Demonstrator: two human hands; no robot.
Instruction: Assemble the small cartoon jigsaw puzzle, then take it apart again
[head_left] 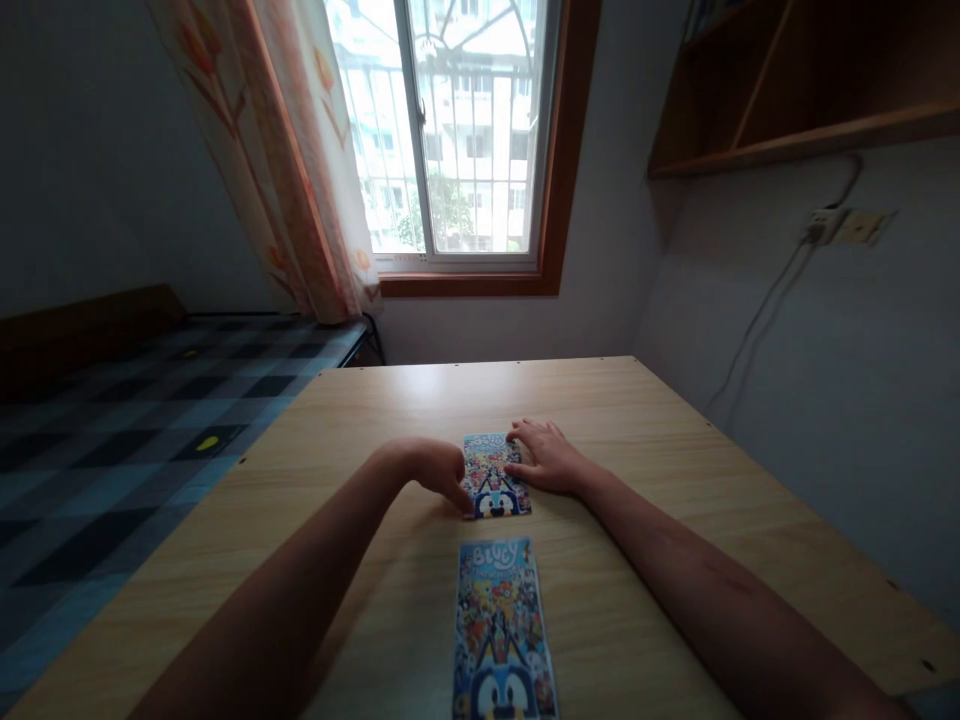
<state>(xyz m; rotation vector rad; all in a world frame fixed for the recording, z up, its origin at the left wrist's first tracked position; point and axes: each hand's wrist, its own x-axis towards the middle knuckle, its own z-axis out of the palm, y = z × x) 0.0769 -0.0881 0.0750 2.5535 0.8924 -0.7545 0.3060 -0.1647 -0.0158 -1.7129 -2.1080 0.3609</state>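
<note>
Two matching Bluey picture cards lie in line on a wooden table, one beyond the other. At the left edge of the far card (493, 485) is my left hand (435, 468), its fingers curled in and one fingertip down at the lower left corner. My right hand (546, 458) rests at the card's right side, fingers apart, with the fingertips over its edge and partly covering it. Closer to me, the near card (501, 630) lies flat with neither hand on it. Its bottom is cut off by the frame.
The pale wooden table (360, 620) extends to both sides. Left of it stands a bed with a checked cover (97, 480). A window (450, 130) with a flowered curtain (277, 150) is ahead. At right are a wall shelf (795, 130) and a socket (832, 227) with a cable.
</note>
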